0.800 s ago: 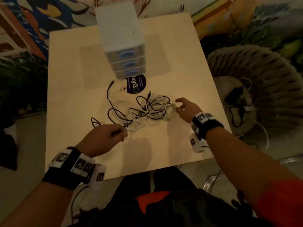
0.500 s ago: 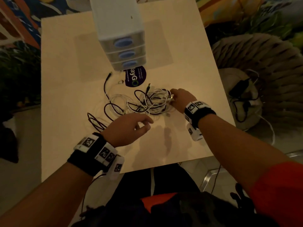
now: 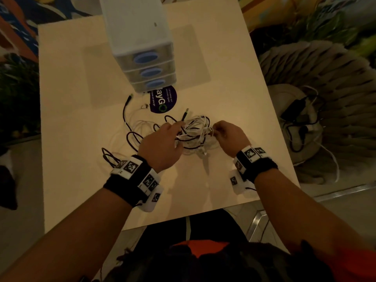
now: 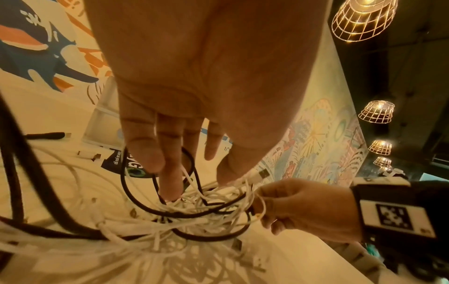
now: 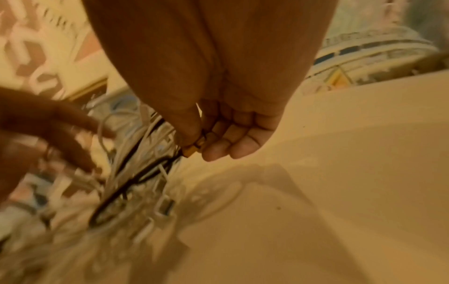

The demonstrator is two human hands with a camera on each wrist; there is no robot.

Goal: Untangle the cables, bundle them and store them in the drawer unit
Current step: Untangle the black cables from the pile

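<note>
Right hand [image 3: 228,137] is pinching a connector at 3 o'clock of the cables [image 3: 193,132], left hand [image 3: 160,145] is reaching in with loose fingers; pulling risks tightening knots

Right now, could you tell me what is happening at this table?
A person is working on a tangle of black and white cables on the table. The right hand pinches a cable end at the tangle's right edge, while the left hand reaches its fingers into the loops. Nothing is bundled yet, and the drawer unit behind stands with all three drawers closed.
</note>
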